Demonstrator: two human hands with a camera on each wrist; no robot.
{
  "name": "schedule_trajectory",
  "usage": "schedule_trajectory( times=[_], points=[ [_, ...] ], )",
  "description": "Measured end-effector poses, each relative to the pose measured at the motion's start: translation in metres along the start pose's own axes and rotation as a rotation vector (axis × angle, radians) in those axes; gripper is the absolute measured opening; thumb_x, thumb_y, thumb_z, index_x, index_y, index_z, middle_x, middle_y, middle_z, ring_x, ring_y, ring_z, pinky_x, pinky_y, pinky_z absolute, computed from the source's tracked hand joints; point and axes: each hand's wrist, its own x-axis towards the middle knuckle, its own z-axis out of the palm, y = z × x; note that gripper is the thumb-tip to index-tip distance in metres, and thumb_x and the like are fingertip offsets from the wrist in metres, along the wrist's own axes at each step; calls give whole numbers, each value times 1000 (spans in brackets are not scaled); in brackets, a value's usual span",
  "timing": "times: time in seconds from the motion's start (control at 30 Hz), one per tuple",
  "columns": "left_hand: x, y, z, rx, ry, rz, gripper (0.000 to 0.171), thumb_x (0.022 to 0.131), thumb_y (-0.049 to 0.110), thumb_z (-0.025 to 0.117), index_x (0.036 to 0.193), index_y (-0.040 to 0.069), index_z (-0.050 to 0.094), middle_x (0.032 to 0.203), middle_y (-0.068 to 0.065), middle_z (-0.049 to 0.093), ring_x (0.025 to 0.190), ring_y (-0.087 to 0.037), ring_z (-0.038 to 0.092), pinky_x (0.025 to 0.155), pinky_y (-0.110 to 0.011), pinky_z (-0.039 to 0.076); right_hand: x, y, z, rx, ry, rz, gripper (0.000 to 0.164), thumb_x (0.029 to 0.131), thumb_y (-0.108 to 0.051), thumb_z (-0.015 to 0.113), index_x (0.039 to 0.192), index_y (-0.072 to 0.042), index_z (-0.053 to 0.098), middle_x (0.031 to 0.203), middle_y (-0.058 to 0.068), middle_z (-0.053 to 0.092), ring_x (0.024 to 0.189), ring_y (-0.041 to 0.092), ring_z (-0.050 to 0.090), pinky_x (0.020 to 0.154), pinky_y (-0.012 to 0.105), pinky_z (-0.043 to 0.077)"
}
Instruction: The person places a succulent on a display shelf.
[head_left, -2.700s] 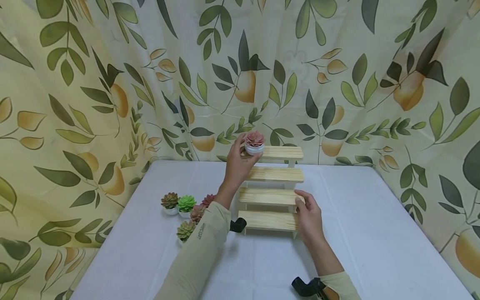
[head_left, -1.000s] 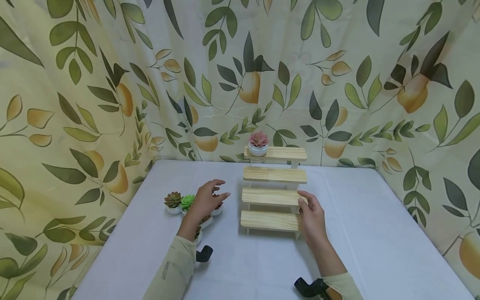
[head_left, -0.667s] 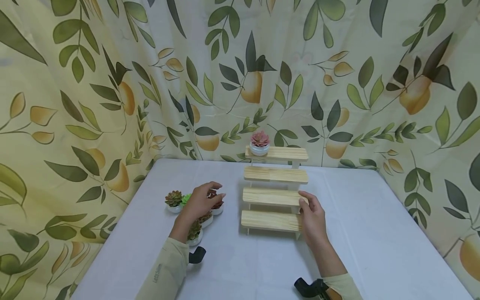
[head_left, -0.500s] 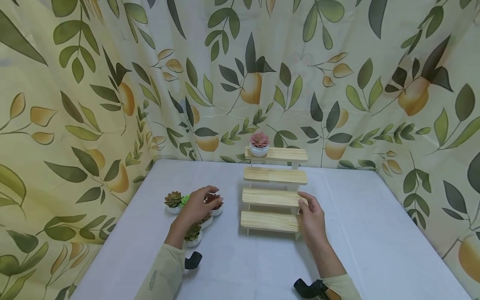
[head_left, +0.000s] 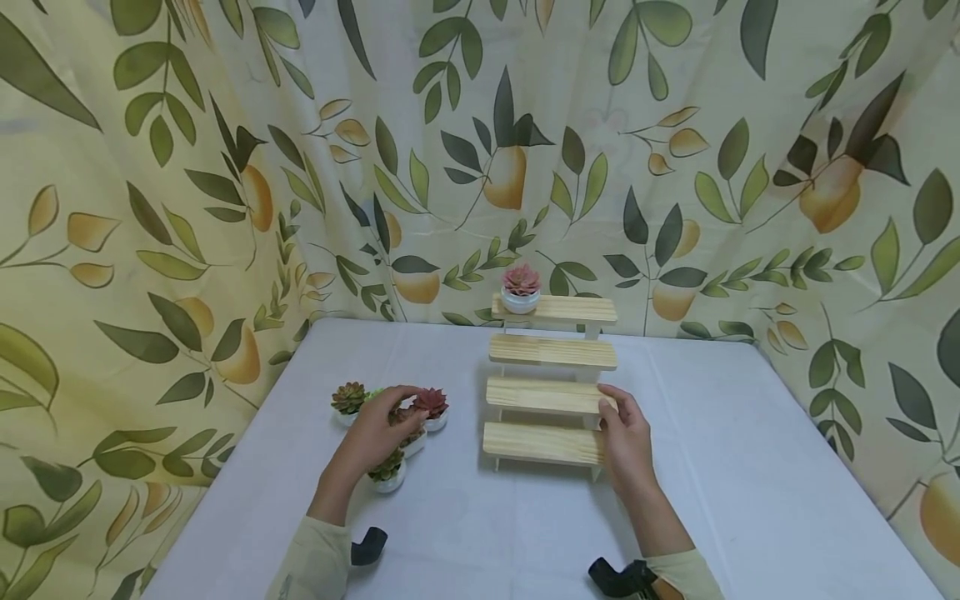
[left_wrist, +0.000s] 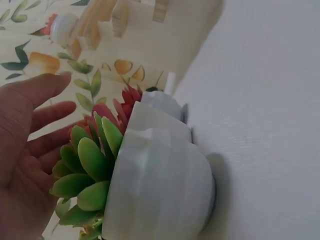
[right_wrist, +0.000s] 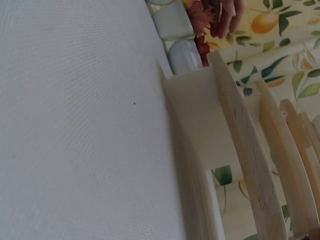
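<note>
My left hand (head_left: 373,435) hovers over the group of small potted succulents on the left, fingers spread and loosely bent with nothing between them. A dark red succulent (head_left: 431,405) stands just beyond its fingertips. Nearest in the left wrist view is a green succulent (left_wrist: 90,160) in a white pot, partly beside the palm. Another bright green one and a reddish one are mostly hidden by the hand in the head view. My right hand (head_left: 627,440) grips the right end of the four-tier wooden stand (head_left: 551,396). A pink succulent (head_left: 521,287) sits at the left of its top tier.
A brownish-green succulent (head_left: 348,400) stands at the group's far left, and a green one (head_left: 387,471) at the near end. White cloth (head_left: 750,467) covers the table. A leaf-patterned curtain (head_left: 570,167) hangs behind and at the sides.
My left hand has set the pink succulent on the top tier, let go of it, and come back left and nearer over the other pots. My right hand stays at the stand.
</note>
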Motion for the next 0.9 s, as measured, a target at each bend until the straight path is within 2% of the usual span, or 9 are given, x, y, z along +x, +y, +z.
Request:
schedule_trajectory(
  times=[0.13,0.23,0.4,0.5,0.63,0.83,0.9],
  points=[
    [-9,-4,0,17,16,44,43,98,19,75,139,10,64,131,-9,65,109,-26,64,92,-49,54,0,1,0,7,-3,-1,37,113,-18,44,148,-7,48,168,2,26,151,18,27,120,36,28],
    [-12,-6,1,14,22,66,44,97,18,76,138,9,65,125,-8,67,108,-22,64,91,-47,54,0,1,0,12,-4,-8,39,113,-16,44,150,-5,46,169,2,24,151,18,26,120,37,28],
    [-16,-8,-1,1,37,57,44,96,20,77,136,8,65,112,-3,67,99,-20,63,87,-46,55,0,1,0,10,-3,-8,40,113,-16,44,150,-3,45,170,2,22,152,18,25,120,37,27],
    [-20,-8,-3,7,45,47,46,96,21,78,137,9,64,123,-5,67,112,-24,63,95,-50,53,0,0,0,7,-1,-6,40,113,-16,44,151,-3,45,170,2,22,152,18,25,120,38,27],
    [-26,-13,-5,11,57,29,48,96,24,78,140,11,64,141,-9,60,131,-30,55,105,-55,47,1,0,0,12,1,-7,40,113,-15,43,150,-3,45,169,2,22,152,18,26,120,37,28],
    [-35,-22,-6,0,62,20,52,95,22,79,143,14,61,147,-8,56,140,-31,47,113,-54,39,2,0,2,16,6,-4,38,112,-15,44,149,-4,47,168,4,26,150,18,30,119,36,29],
    [-38,-24,-6,-5,64,35,54,94,20,79,145,15,60,148,-8,56,138,-32,49,112,-53,41,2,0,2,13,7,-3,37,112,-15,44,148,-5,47,168,4,27,150,18,30,120,36,29]
  ],
)
